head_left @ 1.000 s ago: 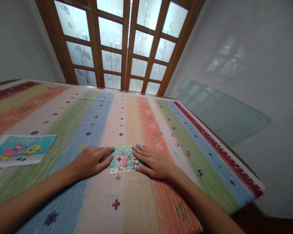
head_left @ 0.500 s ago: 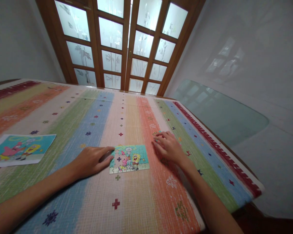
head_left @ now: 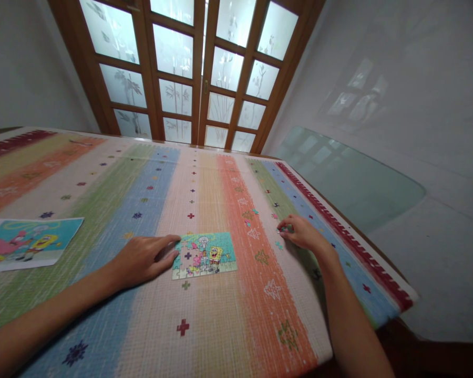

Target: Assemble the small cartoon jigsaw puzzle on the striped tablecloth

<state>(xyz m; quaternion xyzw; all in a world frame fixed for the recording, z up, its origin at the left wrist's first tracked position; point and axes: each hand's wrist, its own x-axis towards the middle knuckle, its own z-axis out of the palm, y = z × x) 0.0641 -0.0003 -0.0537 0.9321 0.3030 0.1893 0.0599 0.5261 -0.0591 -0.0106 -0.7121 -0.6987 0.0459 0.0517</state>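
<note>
A small cartoon jigsaw puzzle [head_left: 205,254], nearly whole, lies flat on the striped table mat [head_left: 205,336]. My left hand [head_left: 144,257] rests flat beside it, fingertips touching its left edge, fingers spread. My right hand [head_left: 301,233] is out to the right of the puzzle, fingers curled down and pinched onto a small loose puzzle piece [head_left: 282,229] on the mat. Another loose piece [head_left: 278,245] lies just below that hand, and further pieces [head_left: 247,223] lie between the puzzle and my right hand.
A printed cartoon reference picture [head_left: 27,244] lies at the left of the mat. The table's right edge [head_left: 362,262] runs close behind my right hand. Wooden glass-paned doors [head_left: 193,73] stand beyond the far edge, and a glass sheet [head_left: 350,178] leans by the wall.
My right hand left the puzzle's right edge and travelled right and away across the mat to the loose pieces. The left hand stayed at the puzzle's left edge.
</note>
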